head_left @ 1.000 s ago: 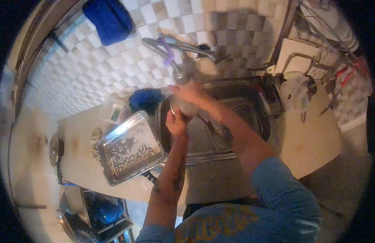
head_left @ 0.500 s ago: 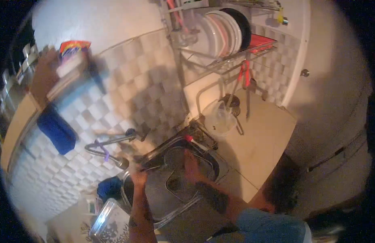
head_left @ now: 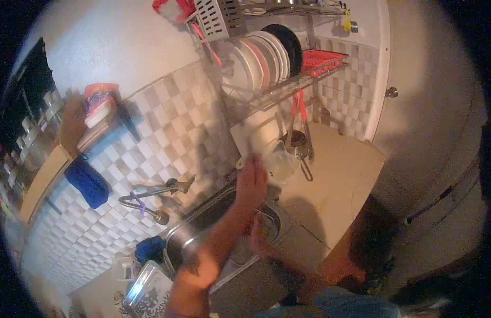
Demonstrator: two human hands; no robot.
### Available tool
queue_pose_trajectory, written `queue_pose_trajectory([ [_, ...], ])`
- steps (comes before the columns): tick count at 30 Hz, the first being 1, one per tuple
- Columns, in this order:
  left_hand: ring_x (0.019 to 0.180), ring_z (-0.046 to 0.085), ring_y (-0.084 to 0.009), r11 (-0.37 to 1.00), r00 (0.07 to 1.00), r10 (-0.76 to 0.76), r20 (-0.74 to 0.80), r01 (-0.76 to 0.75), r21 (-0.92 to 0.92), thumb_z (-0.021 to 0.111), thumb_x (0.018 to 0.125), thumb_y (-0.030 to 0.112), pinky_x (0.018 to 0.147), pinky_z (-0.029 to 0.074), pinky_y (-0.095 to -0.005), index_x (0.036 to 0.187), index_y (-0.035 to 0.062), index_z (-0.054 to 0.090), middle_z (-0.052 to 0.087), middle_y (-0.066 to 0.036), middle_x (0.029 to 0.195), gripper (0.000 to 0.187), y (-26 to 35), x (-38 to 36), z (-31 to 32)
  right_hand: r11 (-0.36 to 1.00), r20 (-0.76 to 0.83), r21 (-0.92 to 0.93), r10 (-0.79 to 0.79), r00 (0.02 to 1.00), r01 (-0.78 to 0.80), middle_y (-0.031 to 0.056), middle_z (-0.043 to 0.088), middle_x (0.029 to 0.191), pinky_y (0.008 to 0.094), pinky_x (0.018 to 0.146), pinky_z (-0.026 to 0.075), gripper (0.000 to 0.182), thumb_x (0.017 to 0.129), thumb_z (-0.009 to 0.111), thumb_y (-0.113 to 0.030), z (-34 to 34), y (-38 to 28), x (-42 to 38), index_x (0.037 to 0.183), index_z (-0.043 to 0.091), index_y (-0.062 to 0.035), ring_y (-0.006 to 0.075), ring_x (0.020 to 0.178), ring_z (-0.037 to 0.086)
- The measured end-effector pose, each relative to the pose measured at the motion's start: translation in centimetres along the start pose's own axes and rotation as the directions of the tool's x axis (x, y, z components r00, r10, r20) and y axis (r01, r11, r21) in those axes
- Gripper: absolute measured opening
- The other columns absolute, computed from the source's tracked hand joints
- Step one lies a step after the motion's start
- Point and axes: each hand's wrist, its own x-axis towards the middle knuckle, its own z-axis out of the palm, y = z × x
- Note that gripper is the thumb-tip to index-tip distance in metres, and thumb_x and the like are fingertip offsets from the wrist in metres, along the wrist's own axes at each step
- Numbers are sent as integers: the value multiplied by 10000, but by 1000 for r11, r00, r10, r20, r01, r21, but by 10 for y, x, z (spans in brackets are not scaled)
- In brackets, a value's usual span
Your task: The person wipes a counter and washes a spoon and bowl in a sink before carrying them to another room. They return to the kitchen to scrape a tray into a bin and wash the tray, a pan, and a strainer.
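Observation:
My left hand reaches over the back right corner of the sink. Its fingers look stretched out, somewhat blurred, beside a clear plastic container; contact cannot be made out. Below it, my right hand hangs over the right part of the basin with fingers extended and nothing visible in them. My left forearm hides part of the basin. A faucet with a flexible spout sticks out from the tiled wall to the left. Behind my left fingertips, a pale board leans on the wall, partly smeared.
A dish rack with several plates hangs above the counter. Red-handled tongs hang below it, near a dark pot. A patterned tray lies left of the sink. A blue cloth hangs from a shelf.
My left hand has moved from near the faucet, up and right to the sink's back right corner. My right hand has dropped slightly lower. The view has shifted a little.

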Motion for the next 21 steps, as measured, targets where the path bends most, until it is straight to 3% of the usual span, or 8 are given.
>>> queue_pose_trajectory([
  [5, 732, 591, -305, 924, 997, -30, -74, 0, -382, 511, 859, 126, 651, 486, -406, 1079, 6, 535, 577, -172, 860, 251, 21, 229, -47, 973, 203, -58, -209, 957, 225, 169, 415, 1363, 423, 1065, 338, 439, 1014, 394, -322, -44, 12, -39, 1338, 440, -30, 273, 1223, 450],
  [8, 486, 596, -187, 732, 978, -196, 75, 197, -653, 392, 958, 215, 495, 475, -333, 954, -14, 573, 602, -110, 607, 292, 35, 307, -78, 874, 207, -459, 281, 937, -160, 152, 379, 1415, 414, 1118, 277, 476, 1030, 301, -349, -64, 0, -43, 1367, 410, -32, 281, 1306, 386],
  [11, 503, 610, -195, 794, 985, -149, 87, 172, -583, 400, 937, 184, 514, 482, -346, 924, -32, 584, 625, -135, 620, 283, 31, 332, -80, 465, 505, -579, -440, 743, 670, 158, 316, 1474, 420, 1169, 167, 509, 1026, 273, -341, -100, 48, -49, 1428, 343, -38, 296, 1392, 265],
  [13, 506, 611, -203, 831, 974, -184, 133, 226, -508, 410, 923, 171, 527, 485, -355, 916, -42, 584, 632, -146, 629, 275, 25, 334, -70, 781, 434, -503, -141, 890, 370, 154, 260, 1510, 424, 1181, 98, 529, 1014, 288, -328, -109, 48, -50, 1463, 286, -48, 299, 1417, 201],
  [15, 495, 605, -207, 798, 962, -205, 181, 271, -539, 418, 921, 182, 525, 482, -361, 908, -45, 583, 632, -147, 626, 281, 22, 331, -64, 528, 504, -731, -8, 864, 432, 155, 231, 1528, 429, 1187, 65, 549, 1002, 318, -311, -110, 28, -54, 1482, 255, -51, 303, 1428, 170],
  [17, 518, 610, -211, 750, 942, -259, 213, 336, -570, 434, 917, 192, 542, 486, -354, 919, -44, 585, 637, -147, 641, 280, 22, 329, -60, -455, 657, -649, 69, 751, 609, 162, 230, 1527, 436, 1186, 67, 563, 988, 362, -288, -114, 5, -57, 1484, 250, -47, 306, 1427, 172],
  [19, 574, 626, -216, 675, 902, -356, 244, 429, -600, 457, 912, 202, 580, 496, -335, 948, -39, 589, 647, -145, 675, 277, 26, 320, -56, 409, 599, -729, -4, 800, 548, 166, 264, 1512, 447, 1175, 119, 563, 979, 395, -271, -115, -26, -57, 1479, 261, -50, 315, 1405, 228],
  [21, 771, 652, -282, 828, 929, -366, 53, 351, -437, 480, 905, 215, 705, 504, -354, 993, -19, 610, 663, -184, 835, 282, 14, 310, -40, 780, 525, -543, 27, 851, 311, 168, 299, 1494, 450, 1161, 169, 563, 967, 428, -265, -113, -29, -64, 1470, 286, -55, 323, 1381, 276],
])
